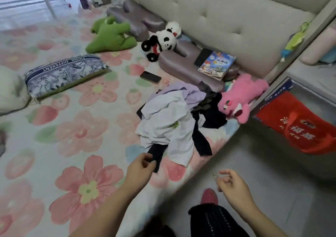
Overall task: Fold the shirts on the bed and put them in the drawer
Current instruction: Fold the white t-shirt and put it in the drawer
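Note:
A heap of shirts (169, 127) lies near the bed's right edge: white ones on top, a lilac one behind, dark ones underneath and to the right. A dark sleeve (157, 155) trails from the heap toward me. My left hand (140, 167) pinches the end of that sleeve between thumb and fingers. My right hand (231, 184) hovers over the floor beside the bed, fingers curled around a small clear object (216, 175) that I cannot identify. No drawer is visible.
The bed (76, 131) has a floral sheet. On it lie a phone (150, 77), a patterned pillow (63, 73), green (111, 35), panda (160, 44) and pink (240, 98) plush toys, grey pillows and a book (216, 65). A red bag (301, 127) hangs at right over grey floor.

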